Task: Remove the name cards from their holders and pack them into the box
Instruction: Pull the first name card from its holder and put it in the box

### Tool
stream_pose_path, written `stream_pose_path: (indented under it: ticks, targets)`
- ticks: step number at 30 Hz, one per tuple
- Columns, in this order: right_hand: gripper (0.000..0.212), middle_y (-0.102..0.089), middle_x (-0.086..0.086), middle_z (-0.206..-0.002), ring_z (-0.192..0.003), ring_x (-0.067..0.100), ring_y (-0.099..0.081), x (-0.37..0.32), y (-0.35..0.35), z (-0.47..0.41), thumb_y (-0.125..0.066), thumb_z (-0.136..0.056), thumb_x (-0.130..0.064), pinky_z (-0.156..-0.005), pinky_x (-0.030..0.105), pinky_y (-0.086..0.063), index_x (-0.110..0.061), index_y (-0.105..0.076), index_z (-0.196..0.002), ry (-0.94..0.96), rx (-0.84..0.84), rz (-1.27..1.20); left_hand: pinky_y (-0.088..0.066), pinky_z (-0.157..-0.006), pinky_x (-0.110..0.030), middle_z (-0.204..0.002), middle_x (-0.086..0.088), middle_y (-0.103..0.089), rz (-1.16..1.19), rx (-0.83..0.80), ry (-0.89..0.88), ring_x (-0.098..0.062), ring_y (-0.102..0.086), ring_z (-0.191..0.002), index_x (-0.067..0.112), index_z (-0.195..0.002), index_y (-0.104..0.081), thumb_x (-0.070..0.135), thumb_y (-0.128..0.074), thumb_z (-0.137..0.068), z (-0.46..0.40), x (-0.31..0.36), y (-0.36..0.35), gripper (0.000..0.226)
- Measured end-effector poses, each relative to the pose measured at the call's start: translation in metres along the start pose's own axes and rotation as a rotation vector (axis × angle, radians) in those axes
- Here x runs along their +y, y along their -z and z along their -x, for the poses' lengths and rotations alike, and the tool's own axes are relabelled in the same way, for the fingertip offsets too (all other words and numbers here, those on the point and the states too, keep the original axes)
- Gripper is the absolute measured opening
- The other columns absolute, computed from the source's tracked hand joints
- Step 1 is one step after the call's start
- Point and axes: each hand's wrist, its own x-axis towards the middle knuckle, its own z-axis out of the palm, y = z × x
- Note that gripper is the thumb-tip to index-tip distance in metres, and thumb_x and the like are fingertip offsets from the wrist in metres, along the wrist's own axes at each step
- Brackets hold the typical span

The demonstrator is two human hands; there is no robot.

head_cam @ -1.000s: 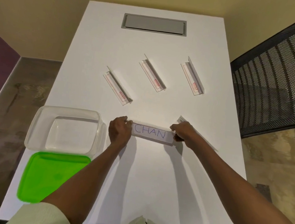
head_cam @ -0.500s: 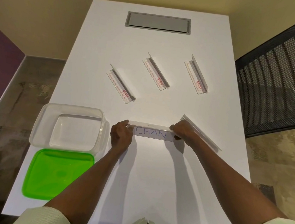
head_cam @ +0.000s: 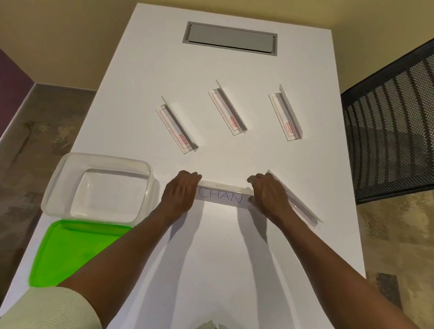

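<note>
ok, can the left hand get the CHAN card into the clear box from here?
Probably yes: the left hand grips the CHAN card right beside the clear box, which is open, its green lid off.

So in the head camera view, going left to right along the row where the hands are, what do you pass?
Clear box → left hand → CHAN name card → right hand → empty holder.

The name card reads "CHAN" in blue handwriting.
</note>
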Motion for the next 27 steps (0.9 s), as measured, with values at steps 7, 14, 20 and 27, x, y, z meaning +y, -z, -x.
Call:
stream_pose_path:
  ticks: [7, 14, 20, 27]
  targets:
    - [0.047, -0.064, 0.005, -0.116, -0.104, 0.028, -0.052, 0.007, -0.024, 0.013, -0.07, -0.082, -0.026, -0.081, 0.035, -0.044, -0.011, -0.054, -0.124, -0.028, -0.042, -0.121, -0.055, -0.066, -0.041, -0.101, -0.02, -0.068, -0.09, -0.105, -0.082, -0.034, -0.062, -0.099, -0.002, -0.112, -0.062, -0.004, -0.065, -0.076, -0.009, -0.015, 0.001, 0.035]
    - [0.029, -0.066, 0.009, -0.101, -0.099, 0.029, -0.054, -0.003, -0.025, 0.014, -0.06, -0.087, -0.019, -0.075, 0.036, -0.04, -0.01, -0.059, -0.114, -0.018, -0.015, -0.115, -0.045, -0.043, -0.031, -0.059, -0.013, -0.062, -0.186, -0.181, -0.118, -0.032, -0.061, -0.069, 0.004, -0.069, -0.06, -0.006, -0.072, -0.059, -0.017, -0.01, 0.008, 0.018]
    - [0.014, -0.065, 0.012, -0.078, -0.081, 0.032, -0.056, -0.005, -0.029, 0.012, -0.056, -0.083, -0.01, -0.066, 0.035, -0.039, -0.01, -0.062, -0.095, -0.043, 0.015, -0.105, -0.043, -0.042, -0.029, -0.047, -0.011, -0.056, -0.26, -0.14, -0.129, -0.03, -0.058, -0.057, 0.008, -0.056, -0.057, -0.009, -0.073, -0.056, -0.019, -0.011, 0.006, 0.024]
    - [0.024, -0.07, 0.004, -0.087, -0.09, 0.03, -0.056, -0.003, -0.027, 0.012, -0.046, -0.089, -0.012, -0.071, 0.034, -0.038, -0.018, -0.064, -0.104, -0.035, 0.054, -0.078, -0.048, -0.058, -0.038, -0.061, -0.016, -0.062, -0.242, -0.177, -0.099, -0.032, -0.059, -0.078, 0.006, -0.068, -0.066, -0.001, -0.057, -0.073, -0.024, -0.011, 0.011, 0.012]
